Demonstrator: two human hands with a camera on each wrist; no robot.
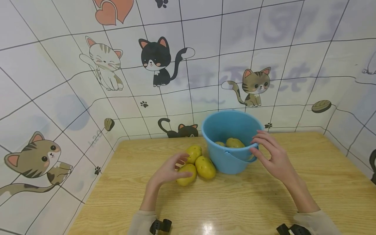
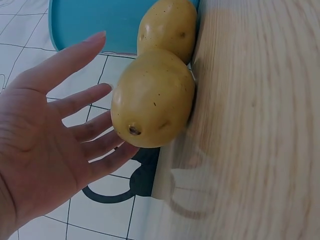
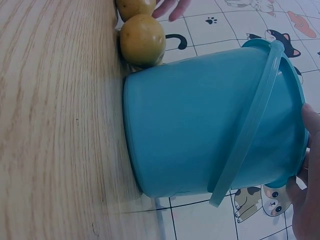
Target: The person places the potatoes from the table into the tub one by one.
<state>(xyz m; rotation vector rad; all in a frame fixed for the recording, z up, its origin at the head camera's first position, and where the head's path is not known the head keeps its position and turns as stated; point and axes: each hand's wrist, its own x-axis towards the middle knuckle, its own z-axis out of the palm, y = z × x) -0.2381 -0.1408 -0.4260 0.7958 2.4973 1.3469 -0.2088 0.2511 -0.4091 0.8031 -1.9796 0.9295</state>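
A light blue bucket (image 1: 224, 161) stands upright on the wooden table, its handle hanging down at the front. Potatoes (image 1: 234, 143) lie inside it, the lower part of its inside being hidden. Three more yellow potatoes sit close together just left of the bucket. My left hand (image 1: 167, 170) is beside the nearest potato (image 1: 186, 176), thumb and fingers spread apart around its left side. In the left wrist view that potato (image 2: 152, 100) lies by the fingertips, and the palm is bare. My right hand (image 1: 274, 158) holds the bucket's right rim, with the thumb on the outside and fingers over the edge.
The wooden table (image 1: 141, 195) meets a wall (image 1: 202, 75) at the back, covered with a grid pattern and cartoon cats. Similar walls rise on the left and right. A dark object (image 1: 373, 161) shows at the far right edge.
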